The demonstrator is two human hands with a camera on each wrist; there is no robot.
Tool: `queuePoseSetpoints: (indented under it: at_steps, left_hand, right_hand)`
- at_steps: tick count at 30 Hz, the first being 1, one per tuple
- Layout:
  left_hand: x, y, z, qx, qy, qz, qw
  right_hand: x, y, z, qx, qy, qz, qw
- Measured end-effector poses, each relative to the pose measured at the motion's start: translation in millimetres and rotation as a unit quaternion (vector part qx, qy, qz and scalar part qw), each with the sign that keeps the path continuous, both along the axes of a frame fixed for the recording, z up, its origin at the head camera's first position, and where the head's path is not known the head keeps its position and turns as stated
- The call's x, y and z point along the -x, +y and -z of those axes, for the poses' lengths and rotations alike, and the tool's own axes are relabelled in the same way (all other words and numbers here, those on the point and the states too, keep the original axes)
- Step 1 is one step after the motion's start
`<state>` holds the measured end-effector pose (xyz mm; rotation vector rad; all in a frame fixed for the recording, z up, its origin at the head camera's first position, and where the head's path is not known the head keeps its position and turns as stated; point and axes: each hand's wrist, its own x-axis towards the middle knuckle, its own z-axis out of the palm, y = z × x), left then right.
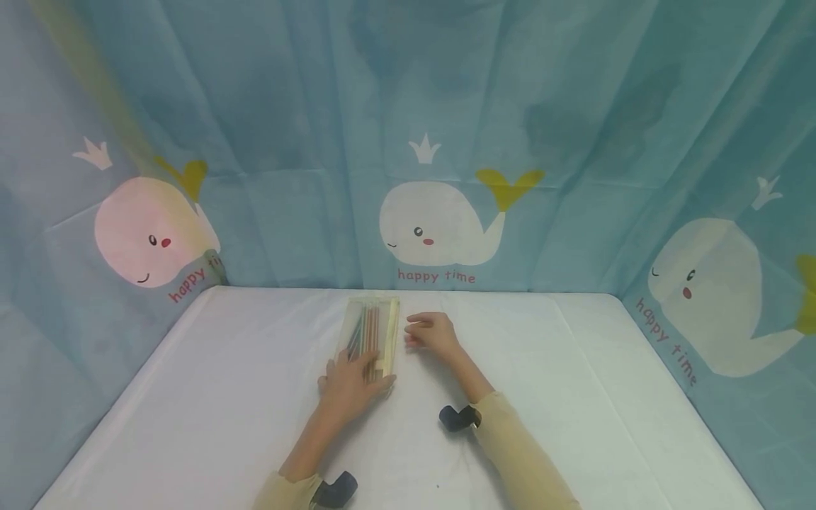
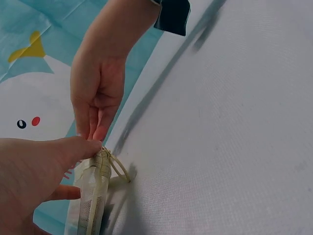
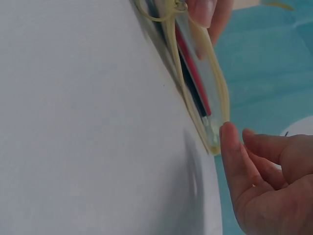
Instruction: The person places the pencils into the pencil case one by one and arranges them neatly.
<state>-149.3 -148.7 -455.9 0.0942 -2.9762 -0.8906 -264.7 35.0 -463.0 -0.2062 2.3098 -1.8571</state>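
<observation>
A see-through pencil case (image 1: 391, 326) with pale yellow edging lies on the white table. Several pens (image 1: 372, 329) show inside it, and in the right wrist view a red pen (image 3: 193, 73) is visible beside a dark one. My left hand (image 1: 349, 386) grips the near end of the case, thumb on its right edge and fingers across to the left. A thin yellow loop (image 2: 118, 169) hangs from that end. Just right of the far end is my right hand (image 1: 435, 333), fingers loosely bent and holding nothing. Whether the case's zipper is undone, I cannot tell.
White cloth covers the table (image 1: 574, 397). A blue curtain (image 1: 287, 142) with printed whales stands along the back and both sides. Dark bands (image 1: 455, 418) sit at both wrists, over pale yellow sleeves (image 1: 523, 453).
</observation>
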Motion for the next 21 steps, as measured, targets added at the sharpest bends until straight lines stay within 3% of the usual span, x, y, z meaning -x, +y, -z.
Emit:
queuePoseSetpoints:
  at_steps: [10, 21]
  left_hand:
    - [1.1, 2, -4.7, 0.004, 0.004, 0.007, 1.0]
    - [7.2, -9, -6.7, -0.019, 0.027, 0.01, 0.9994]
  right_hand:
    - [-9.3, 29, -7.7, -0.032, 0.008, 0.003, 0.999]
    - [-20.3, 64, -15.9, -0.019, 0.021, 0.016, 0.999]
